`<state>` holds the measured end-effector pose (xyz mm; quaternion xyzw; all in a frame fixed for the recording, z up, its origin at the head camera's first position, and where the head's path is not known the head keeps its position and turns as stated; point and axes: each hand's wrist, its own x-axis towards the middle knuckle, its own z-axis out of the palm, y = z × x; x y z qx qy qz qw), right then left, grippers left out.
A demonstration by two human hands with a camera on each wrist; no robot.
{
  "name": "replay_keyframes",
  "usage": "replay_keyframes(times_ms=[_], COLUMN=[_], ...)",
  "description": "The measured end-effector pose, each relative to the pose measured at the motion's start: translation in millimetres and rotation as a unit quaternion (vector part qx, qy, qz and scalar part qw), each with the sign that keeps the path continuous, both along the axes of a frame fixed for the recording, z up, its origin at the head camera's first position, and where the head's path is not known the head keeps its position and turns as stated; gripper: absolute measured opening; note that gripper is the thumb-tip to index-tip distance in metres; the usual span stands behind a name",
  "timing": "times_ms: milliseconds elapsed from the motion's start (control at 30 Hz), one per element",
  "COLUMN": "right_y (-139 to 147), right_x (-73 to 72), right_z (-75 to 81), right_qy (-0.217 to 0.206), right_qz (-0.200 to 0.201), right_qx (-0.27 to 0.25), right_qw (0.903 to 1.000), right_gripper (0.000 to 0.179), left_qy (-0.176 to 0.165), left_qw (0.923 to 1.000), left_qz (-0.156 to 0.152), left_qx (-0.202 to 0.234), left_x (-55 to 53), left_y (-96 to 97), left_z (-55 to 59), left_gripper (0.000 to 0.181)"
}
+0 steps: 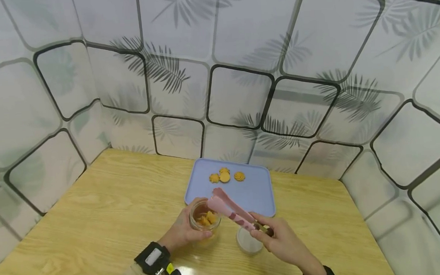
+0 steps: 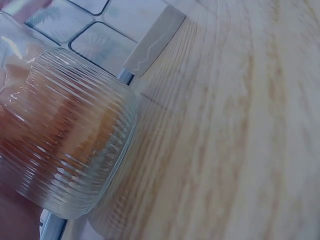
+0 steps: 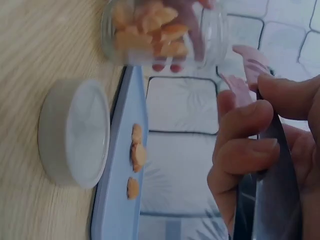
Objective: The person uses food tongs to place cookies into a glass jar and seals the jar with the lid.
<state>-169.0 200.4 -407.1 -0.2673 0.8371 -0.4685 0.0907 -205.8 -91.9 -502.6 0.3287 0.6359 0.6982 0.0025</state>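
Note:
My left hand [image 1: 189, 226] grips a ribbed glass jar [image 2: 75, 130] around its side, its mouth tilted toward me in the head view. Several golden cookies [image 3: 155, 32] lie inside the jar. In my right hand [image 1: 285, 240] is a pair of tongs [image 1: 233, 213] with pink tips and dark handles, pinched between thumb and fingers. The pink tips stand slightly apart at the jar's rim, with nothing between them. Below the tongs, a white round lid [image 3: 75, 132] rests on the table.
Behind the jar lies a blue tray [image 1: 253, 194] with several cookies [image 1: 224, 177] near its far side. The wooden table [image 1: 97, 218] reaches back to a patterned curtain [image 1: 182, 135], which also closes in both sides.

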Motion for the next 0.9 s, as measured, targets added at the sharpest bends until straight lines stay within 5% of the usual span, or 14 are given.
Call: replay_keyframes(times_ms=[167, 267, 367, 567, 900], right_y=[9.5, 16.1, 20.8, 16.0, -3.7], right_x=[-34.2, -63.6, -91.0, -120.8, -126.1], right_z=[-11.0, -23.2, -36.9, -56.3, -56.8], right_qy=[0.098, 0.177, 0.205, 0.161, 0.126], right_qz=[-0.079, -0.13, -0.158, -0.159, -0.184], right_qx=[0.046, 0.119, 0.188, 0.276, 0.331], right_qw=[0.9909, 0.9684, 0.9473, 0.9342, 0.9171], right_gripper=[0.046, 0.034, 0.027, 0.034, 0.04], left_qy=[0.002, 0.006, 0.01, 0.013, 0.017], left_qw=[1.0, 1.0, 0.9999, 0.9999, 0.9998], left_qz=[-0.009, -0.007, 0.001, 0.003, 0.002], left_qx=[0.0, 0.002, 0.002, 0.007, 0.014], left_x=[-2.9, -3.0, -1.5, 2.7, 0.2], left_y=[2.1, 2.9, 3.8, 4.3, 4.8], left_z=[4.1, 4.2, 2.7, -1.3, 3.0], left_gripper=[0.069, 0.068, 0.067, 0.068, 0.067])
